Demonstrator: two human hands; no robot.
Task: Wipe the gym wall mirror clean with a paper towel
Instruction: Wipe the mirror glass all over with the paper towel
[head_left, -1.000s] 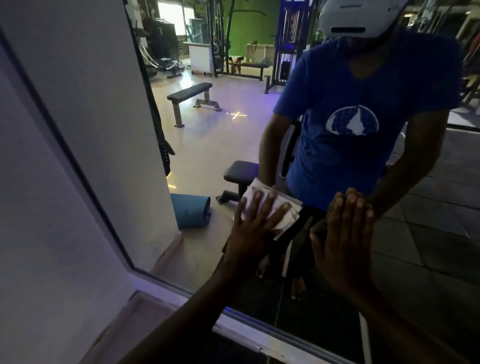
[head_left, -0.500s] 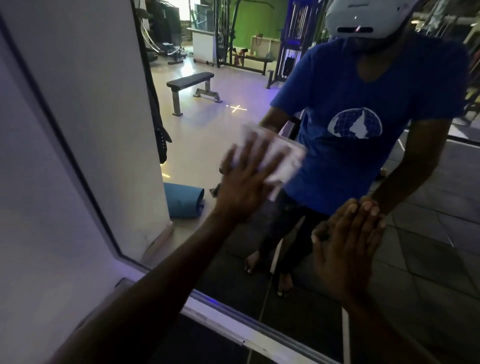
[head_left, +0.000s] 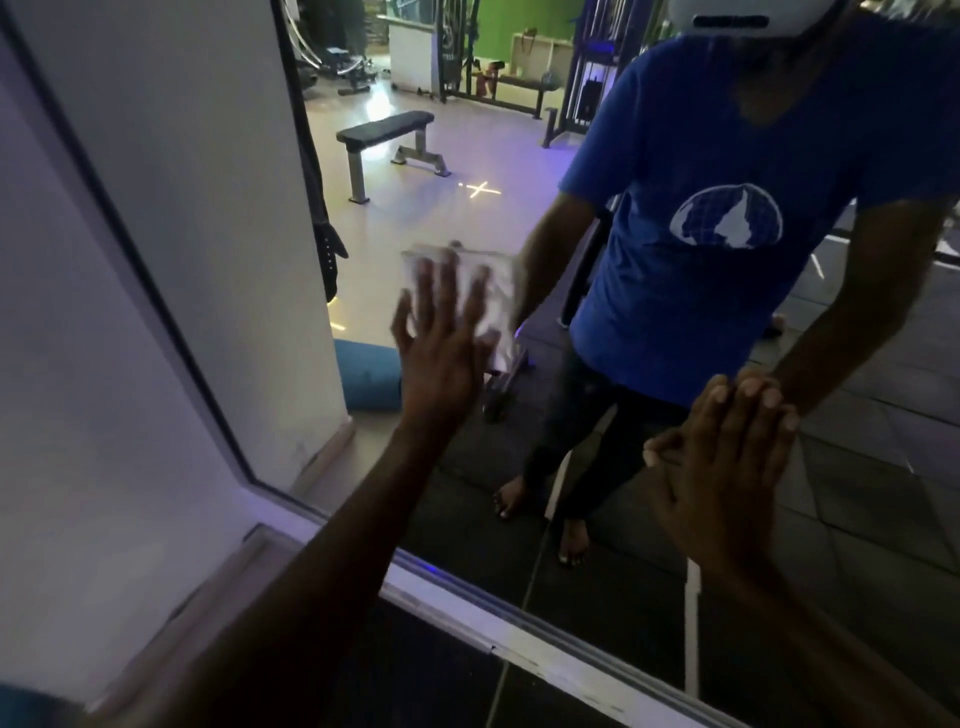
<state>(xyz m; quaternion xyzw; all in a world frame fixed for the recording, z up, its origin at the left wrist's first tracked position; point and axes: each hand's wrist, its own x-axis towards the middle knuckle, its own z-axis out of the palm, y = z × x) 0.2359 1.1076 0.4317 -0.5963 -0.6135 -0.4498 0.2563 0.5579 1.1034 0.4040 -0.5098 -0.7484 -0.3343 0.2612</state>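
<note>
Head view shows the left hand (head_left: 441, 353) flat against the mirror (head_left: 467, 171), its fingers straight and spread, pressing a white paper towel (head_left: 493, 296) onto the glass. The towel lies under the fingers and reaches past the fingertips toward the top and out to the right of the hand; its outline is blurred. It sits left of the middle of the scene, just right of the reflected white pillar (head_left: 208, 208).

To the right and lower, the right hand (head_left: 722, 478) rests flat on the glass with fingers straight and close together, holding nothing, well apart from the towel.

Reflected in the glass are a person in a blue T-shirt (head_left: 727, 156), a black weight bench (head_left: 387, 130) far back on the pale floor, and a rolled blue mat (head_left: 366, 379) at the foot of the pillar. A pale frame (head_left: 519, 629) runs along the mirror's near bottom edge, and a white wall (head_left: 78, 364) fills the left.
</note>
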